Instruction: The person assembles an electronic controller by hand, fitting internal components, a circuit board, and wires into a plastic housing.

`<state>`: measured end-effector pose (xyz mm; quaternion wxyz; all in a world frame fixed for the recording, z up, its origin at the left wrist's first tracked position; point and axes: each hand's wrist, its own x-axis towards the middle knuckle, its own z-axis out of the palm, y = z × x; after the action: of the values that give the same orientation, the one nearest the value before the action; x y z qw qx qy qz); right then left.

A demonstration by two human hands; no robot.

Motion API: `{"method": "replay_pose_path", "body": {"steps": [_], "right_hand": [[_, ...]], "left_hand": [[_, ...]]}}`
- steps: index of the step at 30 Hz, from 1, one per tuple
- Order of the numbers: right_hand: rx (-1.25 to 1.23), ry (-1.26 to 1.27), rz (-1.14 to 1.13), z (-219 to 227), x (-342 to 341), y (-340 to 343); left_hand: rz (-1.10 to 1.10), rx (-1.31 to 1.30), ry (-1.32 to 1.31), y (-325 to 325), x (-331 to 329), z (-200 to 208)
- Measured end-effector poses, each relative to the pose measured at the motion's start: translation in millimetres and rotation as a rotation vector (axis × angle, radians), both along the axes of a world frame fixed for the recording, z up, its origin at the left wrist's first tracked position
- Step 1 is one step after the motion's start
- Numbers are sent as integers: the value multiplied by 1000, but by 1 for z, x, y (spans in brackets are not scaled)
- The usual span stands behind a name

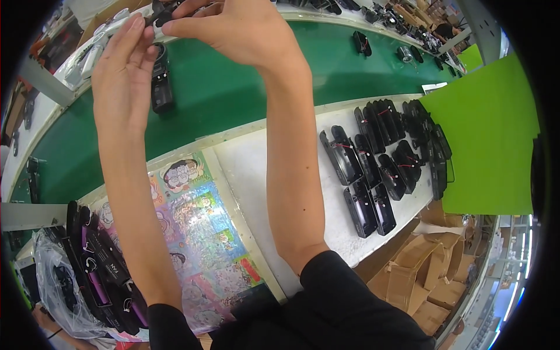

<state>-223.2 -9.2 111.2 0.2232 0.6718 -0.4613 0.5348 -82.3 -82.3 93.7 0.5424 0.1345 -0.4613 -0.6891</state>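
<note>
Both my arms reach out over the green conveyor belt [227, 76] to the top edge of the view. My right hand [236, 32] is closed, thumb and fingers pinching a small black part [162, 13] whose kind I cannot make out. Against the same part, the fingertips of my left hand [123, 79] are bent and closed in from the left. The upper end of the part is cut off by the frame. Just right of my left hand, a black elongated device [163, 90] with a ring-shaped end lies on the belt.
On the white worktop [248, 169] at right stand several black housings [361, 210] with red wires. A light green panel [484, 140] rises beside them. Cardboard boxes [417, 268] lie below. At left are a colourful sticker-covered mat [204, 216] and black-and-purple parts [99, 262] beside a plastic bag [55, 286].
</note>
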Motion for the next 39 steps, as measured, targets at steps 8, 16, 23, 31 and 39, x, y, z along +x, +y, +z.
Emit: {"method": "replay_pose_path", "body": {"steps": [8, 16, 23, 31, 39], "right_hand": [[453, -513, 282, 20, 14, 14], [442, -701, 326, 28, 27, 17], [341, -210, -291, 30, 52, 31], [616, -864, 488, 44, 37, 36], [478, -715, 490, 41, 41, 27]], "left_hand": [[-358, 167, 76, -9, 5, -4], [-265, 73, -16, 1, 4, 4], [-131, 109, -19, 9, -4, 4], [-52, -171, -18, 8, 3, 9], [79, -41, -79, 3, 12, 11]]}}
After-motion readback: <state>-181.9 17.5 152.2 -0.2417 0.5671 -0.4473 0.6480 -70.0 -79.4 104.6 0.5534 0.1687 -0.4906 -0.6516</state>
